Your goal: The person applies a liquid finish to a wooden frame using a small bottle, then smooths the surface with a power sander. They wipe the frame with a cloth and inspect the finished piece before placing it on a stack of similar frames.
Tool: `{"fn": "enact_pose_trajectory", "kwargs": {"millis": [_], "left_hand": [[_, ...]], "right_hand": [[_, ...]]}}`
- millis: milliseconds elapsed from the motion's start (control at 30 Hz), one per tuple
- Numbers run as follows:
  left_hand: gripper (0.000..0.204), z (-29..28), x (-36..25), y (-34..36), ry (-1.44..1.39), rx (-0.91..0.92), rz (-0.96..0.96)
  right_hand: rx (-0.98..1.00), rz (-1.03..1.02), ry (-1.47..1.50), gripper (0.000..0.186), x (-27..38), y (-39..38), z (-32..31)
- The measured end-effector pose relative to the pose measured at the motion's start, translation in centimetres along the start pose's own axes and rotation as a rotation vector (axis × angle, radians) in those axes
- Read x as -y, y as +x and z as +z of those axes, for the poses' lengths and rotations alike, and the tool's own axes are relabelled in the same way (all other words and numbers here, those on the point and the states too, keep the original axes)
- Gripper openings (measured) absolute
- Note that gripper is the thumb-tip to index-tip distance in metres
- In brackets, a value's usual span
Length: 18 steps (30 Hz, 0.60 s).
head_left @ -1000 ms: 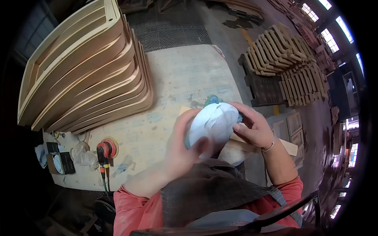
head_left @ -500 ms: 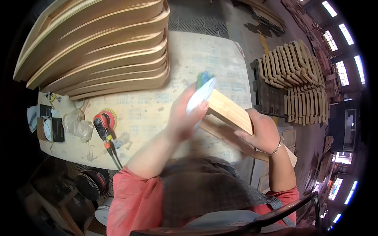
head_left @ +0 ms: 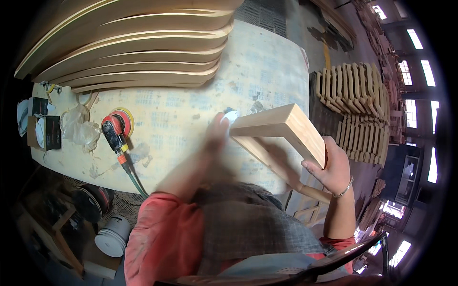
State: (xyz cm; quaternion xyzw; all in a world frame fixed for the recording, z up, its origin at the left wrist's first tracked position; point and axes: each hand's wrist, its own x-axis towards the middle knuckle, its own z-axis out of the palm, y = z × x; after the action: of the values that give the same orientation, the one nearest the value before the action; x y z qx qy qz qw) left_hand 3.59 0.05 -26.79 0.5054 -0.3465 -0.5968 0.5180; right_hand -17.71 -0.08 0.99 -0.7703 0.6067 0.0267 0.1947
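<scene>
My right hand (head_left: 334, 164) is closed around one arm of an angled wooden frame (head_left: 267, 121), thumb on the near side. The frame is pale, smooth wood with a sharp bend, tilted above the table; a longer bar slants down below it. My left hand (head_left: 218, 138), smeared by motion, grips a pale sheet (head_left: 231, 117), white with some blue, that looks like sandpaper. That sheet is at the frame's left end. To the left, a red and black orbital sander (head_left: 114, 131) lies on the table with its hose, and no hand touches it.
Curved wooden parts (head_left: 157, 52) are stacked on the far left of the worktable (head_left: 191, 105). A plastic bag (head_left: 81, 126) and an open box (head_left: 44, 131) lie at the left edge. A white bucket (head_left: 113, 236) stands below. Wooden frames (head_left: 355, 90) are piled beyond the right edge.
My left hand and the pale sheet have moved left and down to the frame's end. The frame has turned, now showing its corner. The view has shifted.
</scene>
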Motion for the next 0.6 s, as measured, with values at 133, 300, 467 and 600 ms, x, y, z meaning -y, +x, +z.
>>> {"fn": "enact_pose_trajectory", "kwargs": {"millis": [133, 300, 467, 600], "left_hand": [[0.028, 3.8, -12.4, -1.1, -0.055, 0.188, 0.253], [0.025, 6.2, -16.1, -0.9, -0.123, 0.146, 0.524], [0.032, 2.4, -0.5, 0.3, -0.207, 0.031, 0.080], [0.032, 0.5, 5.3, 1.8, -0.131, -0.028, 0.048]], "right_hand": [[0.002, 0.013, -0.005, 0.056, -0.4, -0.1, 0.1], [-0.037, 0.019, 0.055, 0.060, -0.9, 0.2, 0.5], [0.001, 0.036, -0.015, 0.057, -1.2, 0.0, 0.3], [-0.026, -0.006, 0.034, 0.056, -1.0, 0.6, 0.2]]}}
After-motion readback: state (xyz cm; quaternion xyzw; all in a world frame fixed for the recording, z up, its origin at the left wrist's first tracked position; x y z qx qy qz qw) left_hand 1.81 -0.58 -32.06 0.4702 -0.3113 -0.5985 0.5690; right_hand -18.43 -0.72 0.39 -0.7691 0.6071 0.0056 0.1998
